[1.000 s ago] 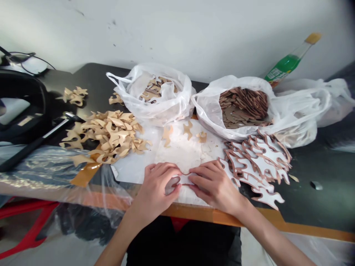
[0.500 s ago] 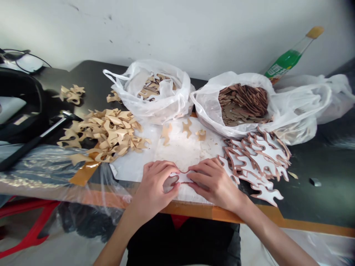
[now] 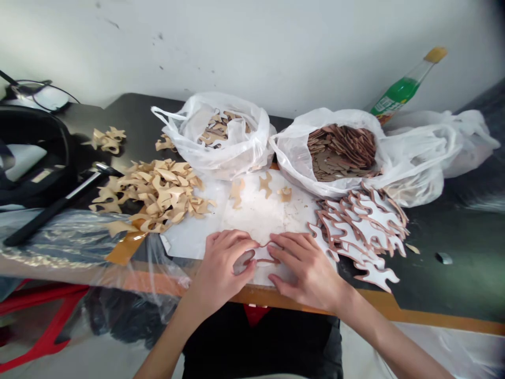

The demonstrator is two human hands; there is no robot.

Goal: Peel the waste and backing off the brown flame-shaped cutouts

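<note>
A white, wavy cut-out piece with a brown edge [image 3: 263, 255] lies on the pale sheet [image 3: 189, 239] at the table's front. My left hand [image 3: 224, 266] curls around its left end, thumb below and fingertips above. Over the right end, my right hand [image 3: 310, 266] lies with fingers stretched out, touching the piece, and its thumb apart below. Both ends of the piece are partly hidden by the hands. To the right is a stack of similar white pieces with brown edges [image 3: 361, 226]. Curled tan backing scraps [image 3: 161, 192] are heaped to the left.
Two white plastic bags stand behind: the left bag [image 3: 232, 160] holds tan scraps, the right bag [image 3: 294, 163] brown cut-outs. A green-labelled bottle [image 3: 400, 97] leans at the back. A hammer [image 3: 63, 200] and a black container [image 3: 65, 142] are at left.
My right thumb has come away from the piece and spread lower, while the right fingers have flattened over its end. My left hand keeps its hold. The view has shifted slightly.
</note>
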